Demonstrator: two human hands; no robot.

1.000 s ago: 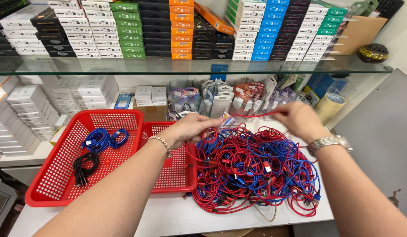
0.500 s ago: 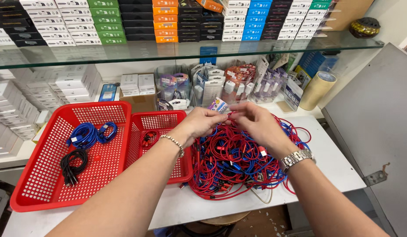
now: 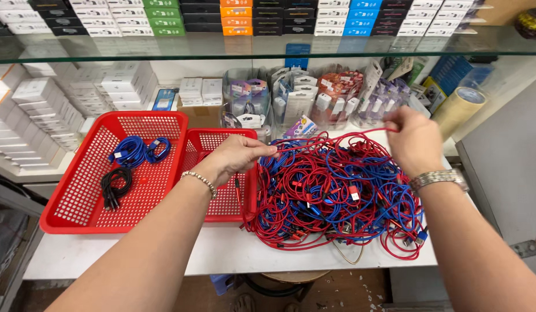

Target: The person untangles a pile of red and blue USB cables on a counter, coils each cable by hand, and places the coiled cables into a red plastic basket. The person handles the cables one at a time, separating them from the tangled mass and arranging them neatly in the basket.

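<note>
Untangling step in hand, by my reading: one red cable (image 3: 331, 140) is stretched between my two hands above the heap of red and blue cables (image 3: 337, 193) on the white counter (image 3: 164, 254). My left hand (image 3: 236, 156) pinches one end of it at the fingertips, just over the right edge of the smaller red basket (image 3: 222, 202). My right hand (image 3: 415, 141) is raised over the far right side of the heap, fingers (image 3: 395, 118) closed on the other end of the same strand. Both hands are clenched on the cable; neither is free.

Cable position: it runs from the left fingertips, dips across the top of the heap, then rises in an arc to the right fingers. Its middle appears to touch or cross other strands; I cannot tell whether it is caught.

Larger red basket (image 3: 77, 190) at left holds coiled blue cables (image 3: 135, 150) and a black cable bundle (image 3: 115, 185), well apart from both hands.

Judgement: next move calls for lifting the strand clear without dragging neighbours, keeping tension even at both ends.
</note>
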